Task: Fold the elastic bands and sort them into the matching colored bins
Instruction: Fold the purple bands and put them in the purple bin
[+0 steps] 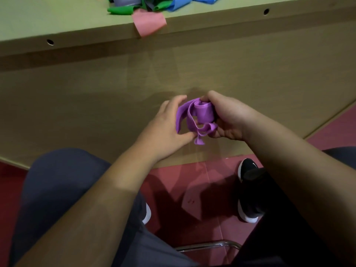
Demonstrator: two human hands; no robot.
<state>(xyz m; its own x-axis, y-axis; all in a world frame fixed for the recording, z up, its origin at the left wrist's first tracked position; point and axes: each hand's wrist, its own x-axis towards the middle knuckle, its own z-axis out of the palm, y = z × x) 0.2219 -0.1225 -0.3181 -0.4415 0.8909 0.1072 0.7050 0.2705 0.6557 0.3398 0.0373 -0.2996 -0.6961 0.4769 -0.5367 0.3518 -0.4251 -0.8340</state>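
My right hand (pixel 223 118) is curled around the rolled part of the purple band (pixel 196 118), thumb on top. My left hand (pixel 165 128) has bent fingers pinching its loose loops beside the roll. I hold the band below the table (pixel 57 26) edge, above my lap.
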